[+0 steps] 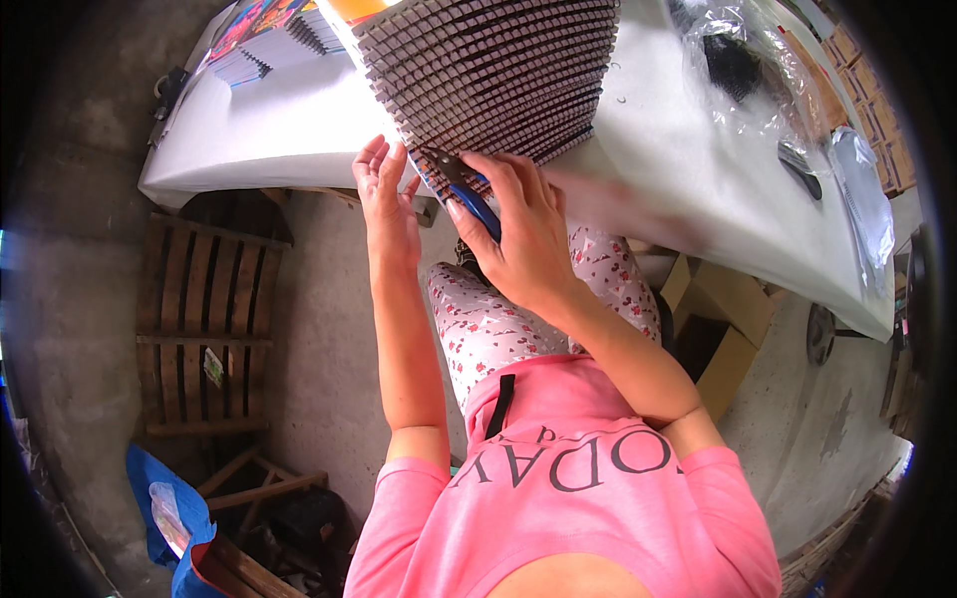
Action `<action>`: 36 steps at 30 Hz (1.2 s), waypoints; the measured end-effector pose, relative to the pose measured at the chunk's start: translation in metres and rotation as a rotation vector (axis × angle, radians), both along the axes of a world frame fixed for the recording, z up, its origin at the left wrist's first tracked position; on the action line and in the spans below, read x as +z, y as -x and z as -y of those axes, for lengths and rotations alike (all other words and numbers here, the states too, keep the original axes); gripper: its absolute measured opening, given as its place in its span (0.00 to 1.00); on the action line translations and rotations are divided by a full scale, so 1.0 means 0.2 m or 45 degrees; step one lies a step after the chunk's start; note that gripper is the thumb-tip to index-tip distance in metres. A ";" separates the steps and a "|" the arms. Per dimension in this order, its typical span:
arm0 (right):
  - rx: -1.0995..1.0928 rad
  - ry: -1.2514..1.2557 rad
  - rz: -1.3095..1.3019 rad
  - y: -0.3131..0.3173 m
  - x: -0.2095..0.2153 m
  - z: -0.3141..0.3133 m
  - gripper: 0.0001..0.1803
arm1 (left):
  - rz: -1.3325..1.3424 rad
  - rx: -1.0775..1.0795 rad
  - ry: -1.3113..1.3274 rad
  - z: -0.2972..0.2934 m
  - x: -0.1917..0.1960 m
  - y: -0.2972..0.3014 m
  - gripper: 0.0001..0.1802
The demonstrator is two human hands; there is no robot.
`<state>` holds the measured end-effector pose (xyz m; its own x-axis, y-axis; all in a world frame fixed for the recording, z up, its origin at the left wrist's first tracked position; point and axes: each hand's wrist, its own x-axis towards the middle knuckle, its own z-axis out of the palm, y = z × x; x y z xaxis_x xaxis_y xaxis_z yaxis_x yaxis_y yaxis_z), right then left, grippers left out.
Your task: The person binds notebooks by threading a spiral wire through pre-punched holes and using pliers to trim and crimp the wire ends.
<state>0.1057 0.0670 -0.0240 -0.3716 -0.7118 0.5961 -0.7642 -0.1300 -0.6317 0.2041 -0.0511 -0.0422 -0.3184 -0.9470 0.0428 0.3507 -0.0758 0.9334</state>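
Observation:
A tall stack of spiral-bound books (488, 75) stands at the table's near edge, with rows of dark coil spines facing me. My right hand (533, 239) is wrapped round a pair of pliers (476, 206) with blue handles. The dark jaws of the pliers lie against the lower left corner of the stack, at the coil ends. Just left of that corner, my left hand (389, 209) is raised with its fingers apart and slightly bent, holding nothing I can see. Whether its fingertips touch the books is unclear.
The stack rests on a white-covered table (688, 169). More coil-bound books (269, 50) lie at the far left. Clear plastic wrap with black coils (733, 65) sits to the right. Below are an open cardboard box (733, 344), a wooden pallet (204, 324) and a blue bag (169, 518).

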 end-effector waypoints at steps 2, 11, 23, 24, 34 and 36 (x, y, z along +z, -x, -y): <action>-0.033 -0.028 -0.097 -0.01 0.00 0.01 0.22 | 0.008 -0.006 0.001 0.01 -0.01 0.00 0.39; 0.628 -0.262 1.209 -0.02 0.02 0.02 0.16 | -0.060 -0.073 -0.010 0.02 -0.05 0.00 0.38; -0.088 0.123 -0.217 0.04 0.00 0.04 0.25 | 0.039 0.012 0.051 0.02 0.03 0.03 0.43; -0.101 0.110 -0.244 0.04 0.00 0.05 0.24 | 0.039 0.005 0.053 0.02 0.04 0.03 0.43; 0.473 -0.144 0.733 0.02 -0.01 0.05 0.15 | 0.049 -0.023 0.051 0.03 0.02 0.03 0.41; 0.821 -0.373 1.590 0.03 0.09 0.01 0.14 | 0.060 -0.040 0.059 0.04 0.02 0.03 0.41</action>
<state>0.0992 0.0656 -0.0056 -0.1043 -0.9922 -0.0687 0.4418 0.0157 -0.8970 0.1973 -0.0590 -0.0375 -0.3509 -0.9337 0.0709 0.3047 -0.0423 0.9515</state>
